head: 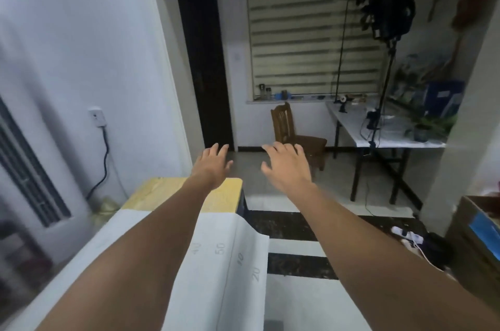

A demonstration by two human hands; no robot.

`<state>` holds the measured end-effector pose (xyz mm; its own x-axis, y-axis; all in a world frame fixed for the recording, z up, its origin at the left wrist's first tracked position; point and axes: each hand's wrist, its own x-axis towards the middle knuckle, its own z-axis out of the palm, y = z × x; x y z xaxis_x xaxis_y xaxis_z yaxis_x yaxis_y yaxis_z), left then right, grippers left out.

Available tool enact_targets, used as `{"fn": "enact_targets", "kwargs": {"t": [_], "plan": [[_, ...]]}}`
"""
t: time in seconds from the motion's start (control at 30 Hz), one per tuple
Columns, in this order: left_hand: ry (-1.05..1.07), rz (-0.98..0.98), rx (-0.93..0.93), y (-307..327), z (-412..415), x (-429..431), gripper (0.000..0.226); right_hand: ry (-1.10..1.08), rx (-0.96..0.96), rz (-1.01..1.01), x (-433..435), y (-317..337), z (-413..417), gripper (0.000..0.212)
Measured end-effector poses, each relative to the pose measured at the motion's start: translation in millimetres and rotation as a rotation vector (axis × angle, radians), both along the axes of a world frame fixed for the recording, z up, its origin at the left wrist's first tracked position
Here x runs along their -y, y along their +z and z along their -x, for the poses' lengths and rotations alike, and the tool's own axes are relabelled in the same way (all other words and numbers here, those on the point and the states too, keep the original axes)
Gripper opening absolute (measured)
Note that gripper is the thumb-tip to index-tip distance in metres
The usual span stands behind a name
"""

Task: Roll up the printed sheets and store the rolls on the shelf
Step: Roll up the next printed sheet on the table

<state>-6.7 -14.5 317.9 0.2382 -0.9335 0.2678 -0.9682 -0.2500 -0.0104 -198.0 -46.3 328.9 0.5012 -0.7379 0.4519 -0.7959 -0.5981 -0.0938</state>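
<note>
**Two empty hands reach out over a table with flat printed sheets**

We see both bare arms stretched forward from the bottom of the view. The left hand (213, 165) hovers above the far end of a yellow-topped table (151, 195), palm down, fingers spread and nearly straight, holding nothing. The right hand (286, 165) hovers past the table's right side, over the floor, fingers loosely spread, also holding nothing.

Around the table: to its left, a wall socket (96, 115) with a dark cable hanging down. Beyond its far end, a wooden chair (286, 125) stands below a window with striped blinds (311, 19). Further right of the table, a white folding table (378, 127) carries a potted plant (424, 130), and a tall stand (387, 6) with dark gear rises beside it. To the table's near right, a cardboard box (481, 236) and a white power strip (408, 236) sit on the floor. Nothing lies between the hands and the sheets.

The printed sheets (216, 263) lie flat and unrolled on the table's near part, under the left forearm. Their long axis runs from us towards the table's far end. Their right edge reaches out past the table's right side. Faint numbers 40, 50, 10 and 20 show on them.
</note>
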Motion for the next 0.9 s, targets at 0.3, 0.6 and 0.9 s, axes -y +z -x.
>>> {"fn": "enact_targets", "kwargs": {"t": [0.3,0.6,0.9], "plan": [[0.341,-0.013,-0.041,-20.7,-67.7,-13.9,0.052,0.305,-0.051,0.025,59.0,-29.0,-87.0,0.043],[0.73,-0.015,-0.041,-17.6,-79.1,-63.7,0.052,0.752,-0.035,-0.015,76.2,-36.6,-160.8,0.044],[1.088,0.002,-0.094,-31.6,-58.6,-140.3,0.049,1.129,0.034,-0.039,19.3,-51.7,-204.5,0.04]]}}
